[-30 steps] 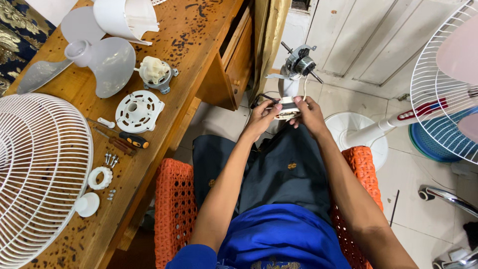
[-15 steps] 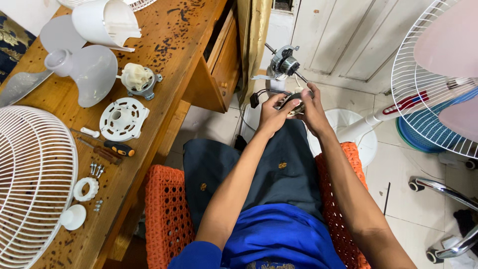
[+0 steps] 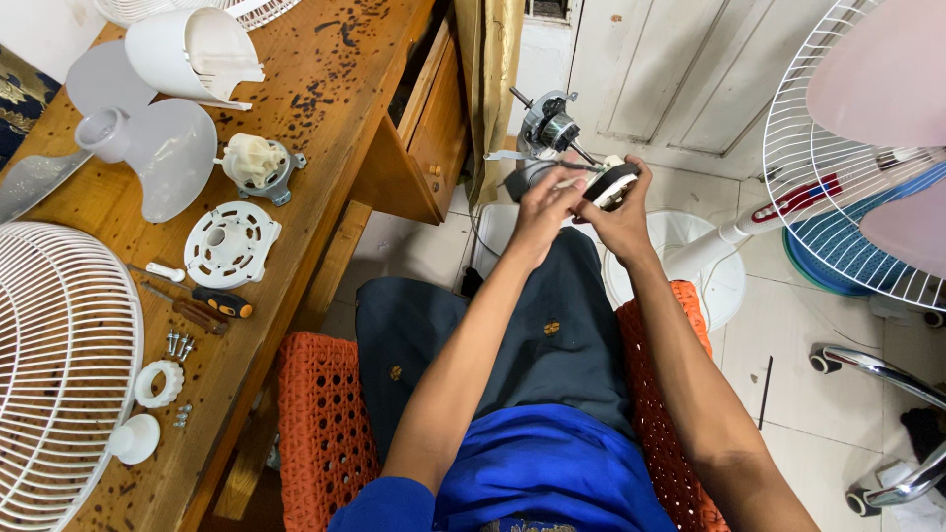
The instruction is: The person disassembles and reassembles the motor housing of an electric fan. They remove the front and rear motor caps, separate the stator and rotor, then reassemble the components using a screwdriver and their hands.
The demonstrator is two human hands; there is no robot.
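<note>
Looking down from the head camera, both hands were up in front of the knees, working on a small black-and-white part point(image 3: 613, 184) just below the fan motor point(image 3: 548, 128). The right hand point(image 3: 619, 212) had it, fingers curled under and thumb over the top, pinching the part from below; the left hand point(image 3: 540, 209) came in from the side with its fingers pressed together and their tips against the part's near end. So the part lay beyond both sets of fingertips, toward the motor, with its long axis running up and to the right, roughly in line with the motor's shaft. The right hand was the nearer, being wrapped round it; the left only touched its edge. How tight the pinch was could not be told. Off to the left, the bench point(image 3: 335, 89) carried a white grille point(image 3: 49, 365), a round white cover point(image 3: 231, 242), screwdrivers point(image 3: 212, 305) and loose screws point(image 3: 178, 344), all well apart from the hands. Against half a second earlier, the hands had swung a little to the right and closed in on the part, and it sat tilted more steeply; the bench things lay as they were.
</note>
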